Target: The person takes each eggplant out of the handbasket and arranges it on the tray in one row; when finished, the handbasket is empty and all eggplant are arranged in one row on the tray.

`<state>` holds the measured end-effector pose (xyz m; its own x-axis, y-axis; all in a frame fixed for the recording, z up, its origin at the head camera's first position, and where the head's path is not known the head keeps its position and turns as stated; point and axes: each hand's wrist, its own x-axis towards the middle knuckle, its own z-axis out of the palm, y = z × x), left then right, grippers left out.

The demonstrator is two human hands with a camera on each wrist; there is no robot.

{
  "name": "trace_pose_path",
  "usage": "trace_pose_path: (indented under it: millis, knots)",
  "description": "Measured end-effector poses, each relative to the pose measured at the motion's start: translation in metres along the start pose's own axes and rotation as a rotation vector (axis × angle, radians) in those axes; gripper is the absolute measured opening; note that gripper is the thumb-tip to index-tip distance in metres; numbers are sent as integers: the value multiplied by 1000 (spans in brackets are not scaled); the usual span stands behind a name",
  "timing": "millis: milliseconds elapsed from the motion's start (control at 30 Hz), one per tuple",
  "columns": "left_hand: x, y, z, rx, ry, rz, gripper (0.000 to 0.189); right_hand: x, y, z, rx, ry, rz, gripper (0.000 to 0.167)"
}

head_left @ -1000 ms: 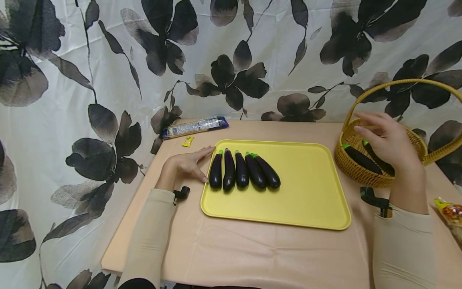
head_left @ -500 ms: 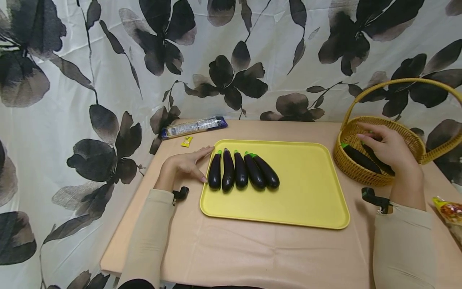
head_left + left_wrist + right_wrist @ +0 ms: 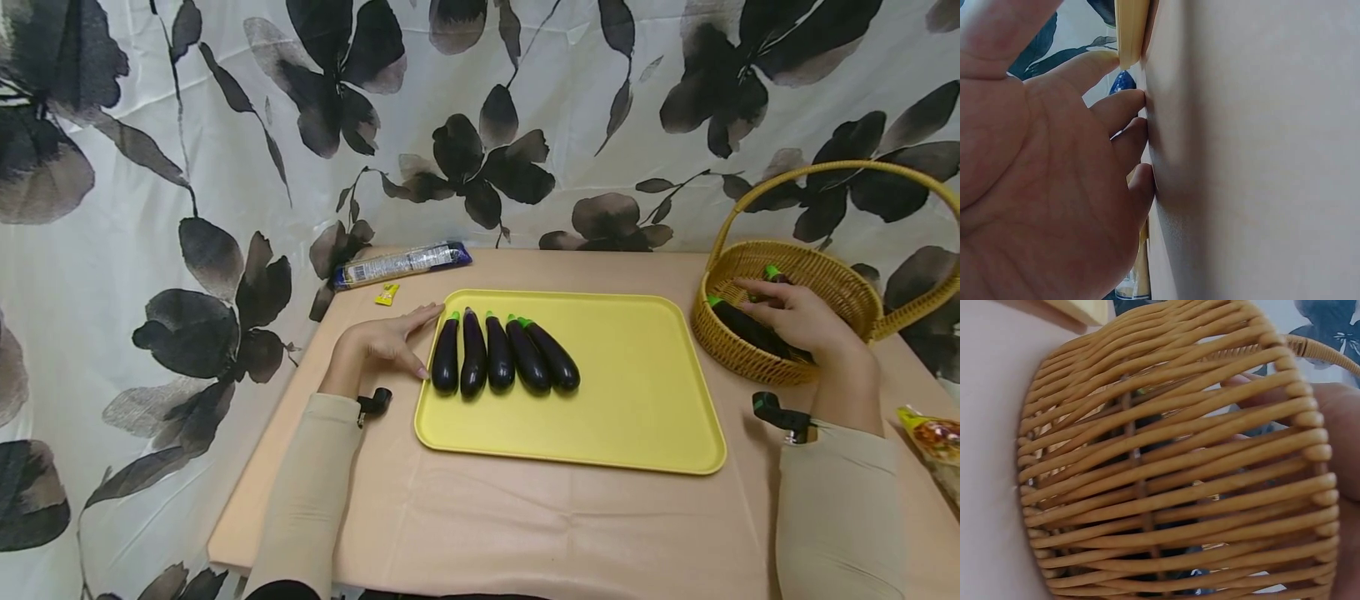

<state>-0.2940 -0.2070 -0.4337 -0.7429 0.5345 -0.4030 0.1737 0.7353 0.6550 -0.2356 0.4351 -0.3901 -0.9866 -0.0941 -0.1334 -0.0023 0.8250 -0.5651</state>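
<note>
Right hand (image 3: pixel 810 321) was down inside the wicker basket (image 3: pixel 731 357), thumb and fingers curled on the stem end of an eggplant (image 3: pixel 776 274). Green tip poked up just past the fingertips, on the far side; most of the body was hidden under the hand, so I couldn't read its full long axis. Couldn't tell how far the fingers wrapped either — in the right wrist view, the weave covered nearly everything. A second eggplant (image 3: pixel 750 327) lay in the basket just left of the held one, stem up-left by the rim, blunt end toward lower right and partly behind the hand. Key relation: the yellow tray (image 3: pixel 637 400) sat left of the basket, near it, and the basket's rim stood between the gripped eggplant and the tray's bare right part. The five eggplants (image 3: pixel 501 358) on the tray were bunched at its left end, stems pointing away from the person; the left three ran nearly front to back, the right two slanted with blunt ends toward the right. Right hand was clearly the nearer one to the basket pieces. Left hand (image 3: pixel 386 342) was well apart from them at the tray's left edge — fingers extended and grasping nothing, touching the rim, with the lower fingers resting against the table (image 3: pixel 562 525) in the left wrist view.
</note>
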Motion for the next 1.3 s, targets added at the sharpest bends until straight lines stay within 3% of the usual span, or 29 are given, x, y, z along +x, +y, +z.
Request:
trace_pose_path:
  millis: [200,567,1000,1300]
  knots:
    - [0,-1,1,-9,3,2,138,6,9,3,-23,-61,-1,65]
    - [1,-3,0,-1,3,0,138,8,11,8,-94,-102,-28,55]
    - [2,-2,0,10,-4,-4,138,-2,12,1,-25,5,24,57]
    - [2,-4,0,15,-3,26,138,-9,-2,-7,-21,106,-17,61]
